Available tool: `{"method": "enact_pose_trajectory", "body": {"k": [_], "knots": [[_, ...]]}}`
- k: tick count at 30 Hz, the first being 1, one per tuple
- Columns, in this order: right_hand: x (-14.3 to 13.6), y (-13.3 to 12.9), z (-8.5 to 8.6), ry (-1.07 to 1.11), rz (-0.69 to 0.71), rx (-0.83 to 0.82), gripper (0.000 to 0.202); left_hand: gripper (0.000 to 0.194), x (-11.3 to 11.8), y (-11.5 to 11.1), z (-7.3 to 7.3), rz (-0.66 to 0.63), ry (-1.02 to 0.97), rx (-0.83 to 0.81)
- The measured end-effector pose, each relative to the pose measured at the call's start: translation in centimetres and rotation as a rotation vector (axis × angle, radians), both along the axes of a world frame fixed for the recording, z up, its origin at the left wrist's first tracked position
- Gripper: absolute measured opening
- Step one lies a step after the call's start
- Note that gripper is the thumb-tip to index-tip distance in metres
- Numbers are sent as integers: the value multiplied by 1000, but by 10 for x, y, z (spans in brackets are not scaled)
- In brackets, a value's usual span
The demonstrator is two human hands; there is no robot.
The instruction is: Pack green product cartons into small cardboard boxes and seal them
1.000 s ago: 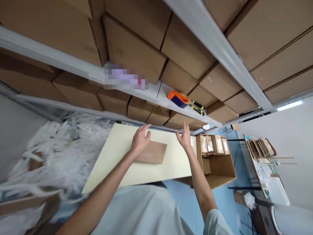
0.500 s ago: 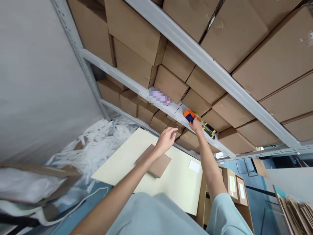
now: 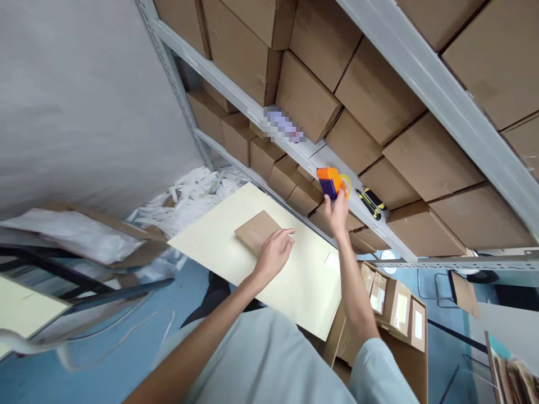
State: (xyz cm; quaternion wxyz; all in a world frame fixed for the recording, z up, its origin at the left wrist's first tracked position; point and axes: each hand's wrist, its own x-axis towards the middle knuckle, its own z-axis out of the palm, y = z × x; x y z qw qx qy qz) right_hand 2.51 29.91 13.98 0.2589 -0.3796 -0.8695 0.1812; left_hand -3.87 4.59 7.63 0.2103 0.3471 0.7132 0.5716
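My right hand [image 3: 337, 212] is closed on an orange and dark-blue tape dispenser [image 3: 330, 180] with a yellow ring at its far side. It is held just in front of the shelf edge. Two black-and-yellow box cutters [image 3: 371, 202] lie on the shelf to its right. My left hand [image 3: 274, 250] is at the right end of a small flat cardboard box [image 3: 257, 230], fingers loosely bent and apart. Whether the fingertips touch the box I cannot tell. The box lies on a pale yellow tabletop [image 3: 307, 292].
Metal shelving [image 3: 236, 90] packed with brown cartons [image 3: 307, 95] rises in front. A large open carton [image 3: 416, 356] with labelled boxes stands right of the table. White paper strips [image 3: 189, 196] are heaped at the left. A blurred item lies on the shelf.
My right hand has lifted the tape dispenser away from beside the box cutters. My left hand has come down from near the shelf to the small box. The view has shifted.
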Motion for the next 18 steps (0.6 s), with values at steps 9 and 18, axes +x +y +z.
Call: {"method": "enact_pose_trajectory", "body": {"k": [9,18], "knots": [[79,-217,-90,631,-20,-981,63,27,49,-60,-14,104,-111,-2],[117,-252,-44,638,27,-958,65,21,61,-97,27,-44,89,62]]}}
